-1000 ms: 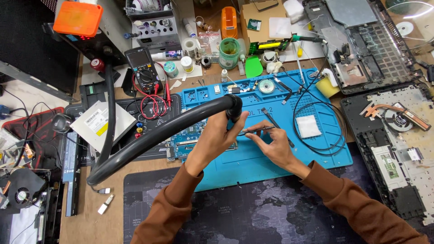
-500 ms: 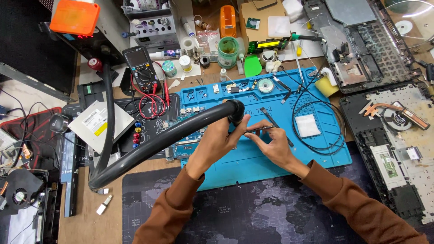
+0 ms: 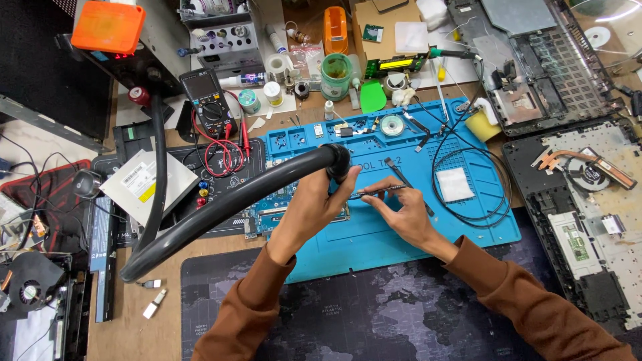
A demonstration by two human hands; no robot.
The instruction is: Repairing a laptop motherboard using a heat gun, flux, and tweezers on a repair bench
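My left hand [image 3: 313, 208] grips the end of a thick black flexible hose [image 3: 221, 207] and holds its nozzle [image 3: 338, 162] over a blue silicone work mat [image 3: 374, 234]. My right hand [image 3: 403, 212] pinches thin metal tweezers [image 3: 374, 192] whose tip points left toward the nozzle. A blue circuit board [image 3: 267, 212] lies on the mat, mostly hidden beneath the hose and my left hand. A second dark tool [image 3: 400, 178] lies on the mat just above my right hand.
A multimeter [image 3: 208, 100] with red leads and an optical drive [image 3: 148, 182] lie at the left. A coiled black cable [image 3: 468, 167] and white pad [image 3: 455, 184] sit on the mat's right. An opened laptop chassis [image 3: 588, 194] fills the right side. Bottles and jars crowd the back.
The hose nozzle and my left hand have shifted slightly; my right hand keeps the tweezers near the nozzle. Otherwise little differs.
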